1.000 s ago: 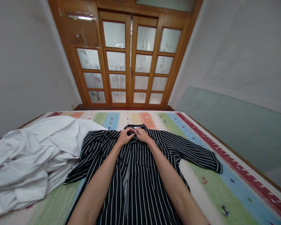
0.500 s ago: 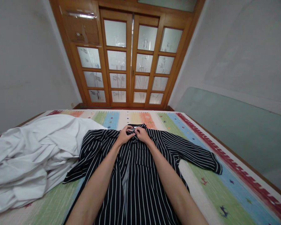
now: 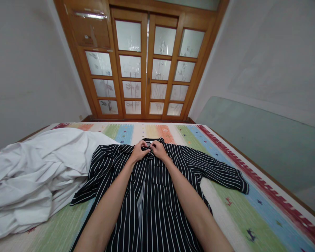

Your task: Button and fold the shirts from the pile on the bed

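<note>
A black shirt with white stripes [image 3: 160,196] lies spread front side up, its collar at the far end. My left hand [image 3: 139,151] is closed in a pinch on the shirt's front edge just below the collar. Close beside it, my right hand [image 3: 158,149] pinches the opposite edge at the same spot. The fingertips nearly meet; whether a button is between them is too small to tell. Lower down, the shirt front hangs slightly apart along the middle. One sleeve [image 3: 217,169] stretches out to the right, while the left sleeve is bent downward.
A crumpled white cloth [image 3: 42,175] is heaped at the left, touching the shirt's left sleeve. Beneath everything is a colourful striped bedspread [image 3: 233,210]. A pale green panel [image 3: 265,140] runs along the right wall. Wooden doors with glass panes [image 3: 147,66] stand beyond the far edge.
Both hands have shifted very slightly at the collar, still pinching the shirt's edges. The shirt and the white cloth lie as before.
</note>
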Action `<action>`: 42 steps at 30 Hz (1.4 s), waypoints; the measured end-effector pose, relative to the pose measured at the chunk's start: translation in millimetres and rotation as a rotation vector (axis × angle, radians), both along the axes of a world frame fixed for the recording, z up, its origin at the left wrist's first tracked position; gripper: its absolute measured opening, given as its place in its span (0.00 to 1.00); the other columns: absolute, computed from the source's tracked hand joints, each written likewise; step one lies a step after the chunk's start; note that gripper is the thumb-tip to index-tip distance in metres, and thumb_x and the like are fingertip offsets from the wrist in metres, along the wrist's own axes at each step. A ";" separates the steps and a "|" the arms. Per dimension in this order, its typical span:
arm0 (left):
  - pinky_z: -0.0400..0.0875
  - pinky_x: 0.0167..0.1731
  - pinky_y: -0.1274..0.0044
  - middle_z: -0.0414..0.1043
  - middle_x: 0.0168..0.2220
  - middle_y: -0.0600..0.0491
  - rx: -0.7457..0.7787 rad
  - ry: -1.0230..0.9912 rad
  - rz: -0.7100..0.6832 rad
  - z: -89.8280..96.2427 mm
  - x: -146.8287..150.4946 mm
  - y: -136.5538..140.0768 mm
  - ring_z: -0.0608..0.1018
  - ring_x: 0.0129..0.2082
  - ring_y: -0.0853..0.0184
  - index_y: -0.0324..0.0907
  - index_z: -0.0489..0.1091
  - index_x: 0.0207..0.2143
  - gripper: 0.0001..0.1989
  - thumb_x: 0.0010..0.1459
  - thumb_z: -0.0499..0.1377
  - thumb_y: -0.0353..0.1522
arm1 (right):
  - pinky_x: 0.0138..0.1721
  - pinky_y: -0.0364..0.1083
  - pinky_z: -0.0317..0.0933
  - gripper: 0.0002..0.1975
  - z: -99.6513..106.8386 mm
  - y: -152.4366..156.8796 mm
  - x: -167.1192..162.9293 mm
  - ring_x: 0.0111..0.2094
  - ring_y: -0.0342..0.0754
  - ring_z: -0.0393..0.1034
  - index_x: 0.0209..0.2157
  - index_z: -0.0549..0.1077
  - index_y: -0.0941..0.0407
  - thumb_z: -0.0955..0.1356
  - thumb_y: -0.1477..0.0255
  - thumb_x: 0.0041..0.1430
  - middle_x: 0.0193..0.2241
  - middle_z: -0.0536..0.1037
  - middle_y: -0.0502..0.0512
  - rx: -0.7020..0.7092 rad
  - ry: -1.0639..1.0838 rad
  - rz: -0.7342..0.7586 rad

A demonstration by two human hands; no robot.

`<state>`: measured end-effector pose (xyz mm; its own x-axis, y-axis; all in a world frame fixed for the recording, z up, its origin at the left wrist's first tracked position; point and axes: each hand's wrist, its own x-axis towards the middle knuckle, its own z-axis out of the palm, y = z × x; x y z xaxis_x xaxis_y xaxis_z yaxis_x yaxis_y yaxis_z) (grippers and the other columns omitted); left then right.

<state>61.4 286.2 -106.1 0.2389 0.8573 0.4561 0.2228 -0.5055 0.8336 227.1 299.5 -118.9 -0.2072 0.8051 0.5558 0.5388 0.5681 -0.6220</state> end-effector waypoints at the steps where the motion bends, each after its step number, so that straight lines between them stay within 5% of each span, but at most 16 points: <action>1: 0.69 0.38 0.75 0.68 0.29 0.58 -0.001 0.003 -0.003 0.3 0.0 -0.1 0.75 0.32 0.69 0.43 0.62 0.30 0.12 0.46 0.64 0.29 | 0.37 0.44 0.58 0.06 0.6 -0.9 -0.3 0.33 0.47 0.66 0.26 0.68 0.55 0.64 0.77 0.57 0.28 0.72 0.51 0.012 -0.013 -0.013; 5: 0.69 0.42 0.73 0.69 0.32 0.56 0.042 0.015 0.050 0.6 0.9 0.5 0.74 0.36 0.67 0.43 0.64 0.32 0.09 0.48 0.62 0.29 | 0.39 0.45 0.61 0.01 4.2 -5.7 -0.1 0.30 0.46 0.66 0.33 0.70 0.55 0.66 0.73 0.58 0.34 0.72 0.53 0.032 0.016 -0.094; 10: 0.70 0.44 0.70 0.69 0.39 0.50 0.156 -0.051 0.425 2.8 0.2 -1.5 0.73 0.41 0.63 0.43 0.66 0.36 0.09 0.51 0.60 0.29 | 0.38 0.47 0.64 0.08 8.6 -10.4 2.5 0.27 0.44 0.66 0.40 0.69 0.56 0.67 0.72 0.57 0.43 0.70 0.57 -0.007 0.078 -0.229; 14: 0.69 0.42 0.70 0.69 0.32 0.51 0.231 0.061 0.615 7.0 -1.7 -8.0 0.73 0.37 0.62 0.44 0.64 0.29 0.03 0.54 0.57 0.30 | 0.39 0.47 0.65 0.05 10.4 -14.0 5.3 0.33 0.47 0.68 0.33 0.70 0.55 0.66 0.77 0.52 0.36 0.71 0.54 -0.026 0.002 -0.199; 17: 0.68 0.36 0.73 0.66 0.23 0.54 0.195 0.228 0.551 9.3 -2.7 -13.9 0.72 0.29 0.64 0.45 0.63 0.24 0.06 0.52 0.56 0.27 | 0.41 0.47 0.64 0.07 13.3 -20.4 7.2 0.36 0.49 0.68 0.27 0.69 0.55 0.64 0.81 0.48 0.31 0.71 0.53 -0.002 -0.048 -0.166; 21: 0.67 0.32 0.75 0.69 0.23 0.54 0.183 0.395 0.398 10.2 -6.5 -18.9 0.71 0.26 0.66 0.43 0.67 0.23 0.05 0.49 0.56 0.26 | 0.41 0.45 0.63 0.08 24.4 -34.5 5.1 0.37 0.48 0.68 0.27 0.70 0.55 0.64 0.82 0.47 0.33 0.71 0.55 0.023 -0.078 -0.199; 24: 0.68 0.36 0.74 0.72 0.27 0.52 0.210 0.458 0.298 8.9 -11.5 -19.3 0.74 0.30 0.65 0.43 0.70 0.25 0.05 0.47 0.56 0.25 | 0.36 0.45 0.61 0.03 33.5 -44.3 -2.1 0.32 0.48 0.67 0.24 0.70 0.55 0.68 0.74 0.50 0.29 0.72 0.54 -0.087 -0.184 -0.253; 27: 0.69 0.39 0.72 0.74 0.29 0.51 0.176 0.482 0.274 6.4 -15.0 -19.0 0.74 0.32 0.64 0.42 0.73 0.24 0.05 0.47 0.57 0.26 | 0.32 0.45 0.58 0.12 35.0 -49.2 -12.2 0.28 0.48 0.67 0.20 0.68 0.54 0.70 0.64 0.51 0.23 0.72 0.53 -0.248 -0.278 -0.280; 30: 0.69 0.42 0.71 0.75 0.30 0.51 0.155 0.519 0.243 4.4 -15.0 -20.3 0.75 0.34 0.64 0.43 0.75 0.24 0.07 0.48 0.58 0.26 | 0.31 0.44 0.58 0.10 30.0 -49.2 -20.9 0.29 0.49 0.69 0.21 0.68 0.55 0.72 0.68 0.48 0.23 0.75 0.54 -0.267 -0.297 -0.323; 35: 0.69 0.43 0.69 0.73 0.31 0.49 0.166 0.558 0.238 4.8 -8.1 -26.9 0.74 0.36 0.61 0.44 0.79 0.30 0.08 0.52 0.59 0.29 | 0.33 0.43 0.62 0.03 22.5 -47.8 -27.1 0.30 0.48 0.72 0.24 0.71 0.55 0.68 0.75 0.48 0.25 0.77 0.53 -0.232 -0.094 -0.333; 42: 0.69 0.38 0.75 0.71 0.29 0.51 0.125 0.592 0.240 6.9 5.4 -35.6 0.74 0.34 0.64 0.47 0.79 0.28 0.11 0.52 0.57 0.26 | 0.26 0.41 0.64 0.07 10.4 -54.2 -22.2 0.23 0.44 0.70 0.25 0.73 0.55 0.64 0.73 0.53 0.23 0.77 0.50 -0.346 0.198 -0.259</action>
